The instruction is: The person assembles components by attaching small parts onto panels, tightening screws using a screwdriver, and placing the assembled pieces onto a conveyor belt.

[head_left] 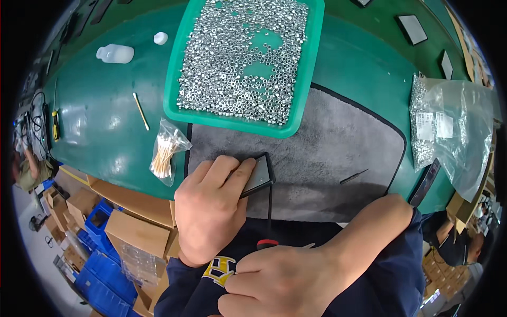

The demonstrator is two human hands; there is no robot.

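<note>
Plainly, the curled left hand (211,206) clasped a flat grey-and-black rectangular block (259,173) at frame centre, while the right hand (282,282), fisted below it, gripped a red-ended screwdriver (267,243) whose slim dark shaft (270,206) ran upward to the block's lower right corner.

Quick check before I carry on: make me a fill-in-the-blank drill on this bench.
1. The colour of the tray is ____.
2. The slab is in the person's ____ hand.
3. The far-left screwdriver has a black-and-____ handle.
4. The big bag lies to the ____ of the mat.

Missing words: green; left; yellow; right.
</note>
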